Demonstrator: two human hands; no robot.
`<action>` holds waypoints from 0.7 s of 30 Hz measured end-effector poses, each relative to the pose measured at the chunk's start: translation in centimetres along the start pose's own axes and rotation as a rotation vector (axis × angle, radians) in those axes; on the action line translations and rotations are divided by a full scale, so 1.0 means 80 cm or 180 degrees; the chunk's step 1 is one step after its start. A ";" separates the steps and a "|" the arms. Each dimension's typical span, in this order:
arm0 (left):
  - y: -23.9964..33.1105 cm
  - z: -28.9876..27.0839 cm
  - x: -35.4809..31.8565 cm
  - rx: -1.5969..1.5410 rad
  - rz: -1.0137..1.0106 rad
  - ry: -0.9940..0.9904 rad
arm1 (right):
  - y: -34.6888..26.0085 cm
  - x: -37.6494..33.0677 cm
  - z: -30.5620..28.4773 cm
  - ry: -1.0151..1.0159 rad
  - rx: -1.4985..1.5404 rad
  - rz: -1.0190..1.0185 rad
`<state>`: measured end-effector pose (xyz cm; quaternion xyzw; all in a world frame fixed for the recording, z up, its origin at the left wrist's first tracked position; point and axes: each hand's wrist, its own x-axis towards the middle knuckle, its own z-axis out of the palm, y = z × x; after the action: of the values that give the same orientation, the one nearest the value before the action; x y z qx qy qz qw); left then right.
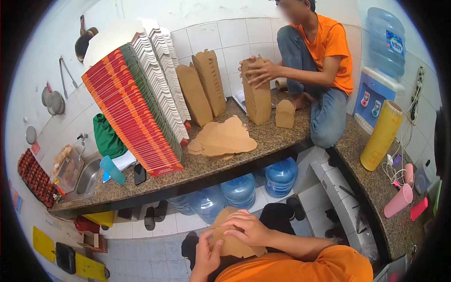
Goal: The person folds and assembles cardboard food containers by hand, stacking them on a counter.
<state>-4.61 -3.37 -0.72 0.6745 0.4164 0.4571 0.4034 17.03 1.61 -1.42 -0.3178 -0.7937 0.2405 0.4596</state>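
A brown cardboard piece (237,247), partly folded, sits close in front of my body at the bottom middle. My left hand (207,250) grips its left edge, with the thumb on the near face. Across its upper part lies my right hand (246,229), fingers bent over the board and pressing it. How far the folding goes is hidden behind my hands. On the granite counter (282,129), a pile of flat brown cardboard blanks (223,137) lies nearest to me. One small folded brown box (285,114) stands to its right.
A person in orange (329,51) sits on the counter, both hands around a tall stack of brown boxes (258,101). Red and white box stacks (134,113) rise at left. Blue water bottles (238,190) stand underneath. A yellow roll (381,135) and pink cup (398,201) are right.
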 end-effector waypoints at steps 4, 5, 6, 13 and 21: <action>-0.006 0.025 0.000 -0.0897 0.0106 0.0580 | -0.004 -0.006 0.000 0.0310 0.0292 -0.0085; -0.007 0.025 0.004 -0.0462 0.0337 0.0690 | -0.009 -0.004 -0.004 0.0479 0.0242 -0.0270; -0.009 0.024 0.008 -0.0025 0.0567 0.0799 | -0.015 -0.001 -0.008 0.0646 0.0193 -0.0456; -0.028 0.024 0.004 0.1568 0.1705 0.0827 | -0.011 -0.014 0.004 0.0432 0.1795 0.0931; 0.012 0.017 0.011 -0.2957 -0.0488 0.0839 | -0.010 -0.006 -0.029 0.0319 0.1483 0.0320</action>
<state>-2.90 -3.09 0.07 0.3269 0.2644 0.6451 0.6381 19.05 0.90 -0.06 -0.2539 -0.6762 0.4237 0.5466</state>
